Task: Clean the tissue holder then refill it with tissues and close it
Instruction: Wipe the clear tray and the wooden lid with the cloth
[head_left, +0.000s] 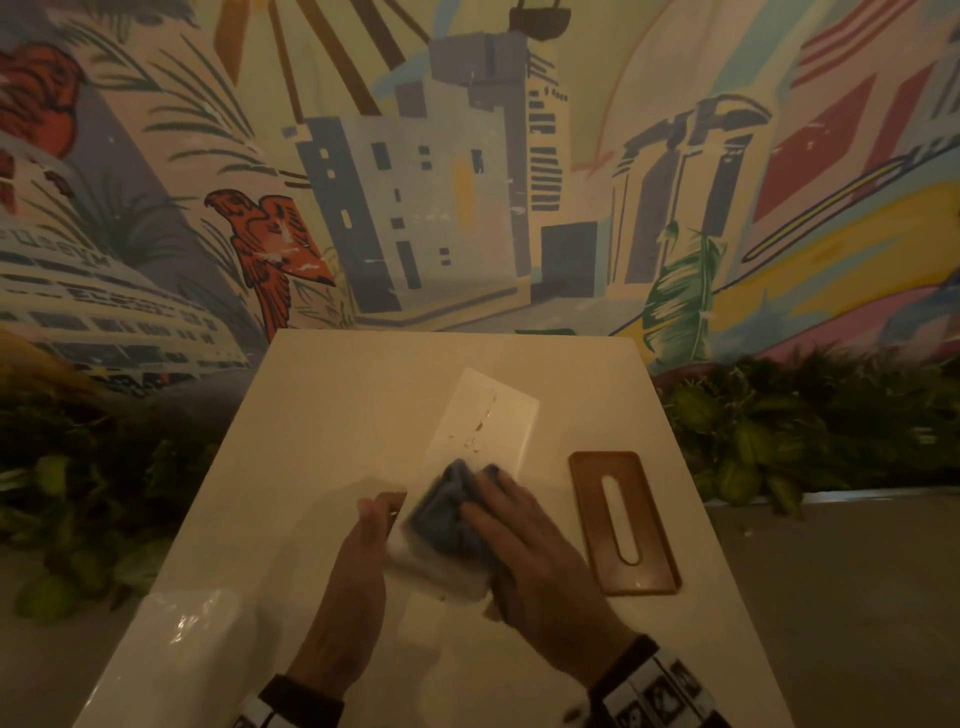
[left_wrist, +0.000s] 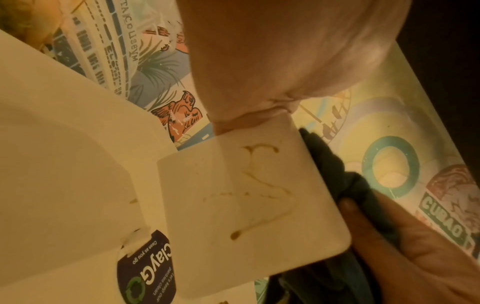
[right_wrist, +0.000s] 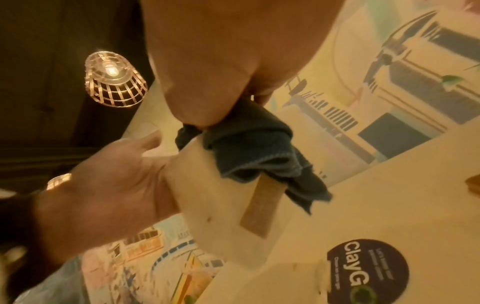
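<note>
1. Head view: the white tissue holder is near the table's middle, tilted up and stained.
2. The left hand grips its near left edge.
3. The right hand presses a dark cloth onto it, fingers curled over the cloth.
4. The brown lid lies flat to the right.

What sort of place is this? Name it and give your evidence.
Likely a café or restaurant: a painted city mural behind the table, a basket pendant lamp overhead, and a "Clean as you go" sticker on the table.
</note>
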